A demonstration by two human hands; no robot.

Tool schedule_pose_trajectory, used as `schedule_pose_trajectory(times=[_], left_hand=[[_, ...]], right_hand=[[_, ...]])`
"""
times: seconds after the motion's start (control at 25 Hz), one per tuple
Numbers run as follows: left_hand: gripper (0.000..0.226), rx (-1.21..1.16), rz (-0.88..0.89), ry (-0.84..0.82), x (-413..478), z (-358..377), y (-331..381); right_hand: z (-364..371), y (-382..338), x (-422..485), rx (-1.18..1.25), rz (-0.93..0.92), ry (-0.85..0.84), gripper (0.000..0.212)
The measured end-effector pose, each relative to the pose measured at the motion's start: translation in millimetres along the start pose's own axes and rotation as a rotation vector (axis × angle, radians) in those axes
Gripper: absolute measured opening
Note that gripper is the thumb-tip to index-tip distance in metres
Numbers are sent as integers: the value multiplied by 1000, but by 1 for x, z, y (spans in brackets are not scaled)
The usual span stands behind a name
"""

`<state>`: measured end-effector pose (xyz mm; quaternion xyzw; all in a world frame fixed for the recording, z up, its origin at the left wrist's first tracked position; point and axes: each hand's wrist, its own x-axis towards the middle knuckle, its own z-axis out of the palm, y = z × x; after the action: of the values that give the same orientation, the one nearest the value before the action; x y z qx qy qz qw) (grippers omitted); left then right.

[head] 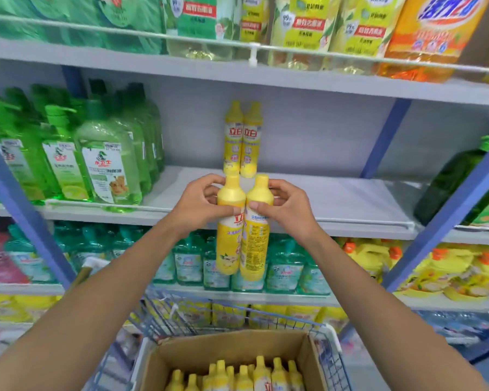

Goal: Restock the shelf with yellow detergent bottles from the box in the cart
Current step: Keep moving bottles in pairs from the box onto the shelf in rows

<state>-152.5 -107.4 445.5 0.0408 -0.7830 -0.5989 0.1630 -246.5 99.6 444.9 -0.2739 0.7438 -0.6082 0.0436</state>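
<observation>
Two slim yellow plastic detergent bottles (229, 244), necks gripped by left hand (201, 204) and right hand (288, 206), in front of the pale grey shelf (336, 204).
Neck-only grips may let one slip or knock the upright yellow pair (233, 142) behind; the shelf has room right of the green pump bottles (108, 165), with the brown cardboard box (226, 347) below.

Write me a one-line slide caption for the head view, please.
Left hand and right hand hold two yellow bottles before the shelf.

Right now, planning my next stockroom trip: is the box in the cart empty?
Not empty: yellow detergent bottles stand caps-up inside the cardboard box; the frame edge hides how full.
</observation>
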Motion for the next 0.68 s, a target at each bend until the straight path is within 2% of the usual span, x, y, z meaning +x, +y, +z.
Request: schedule_pose_trajectory(times=[0.32, 0.56, 0.68], left_hand=[[61, 15, 138, 71, 91, -15, 86], [62, -24, 134, 87, 112, -18, 69], [58, -46, 133, 87, 113, -13, 46]], right_hand=[[-36, -58, 95, 67, -128, 41, 57], [-21, -44, 120, 54, -128, 102, 51], [-16, -34, 127, 47, -118, 132, 56]])
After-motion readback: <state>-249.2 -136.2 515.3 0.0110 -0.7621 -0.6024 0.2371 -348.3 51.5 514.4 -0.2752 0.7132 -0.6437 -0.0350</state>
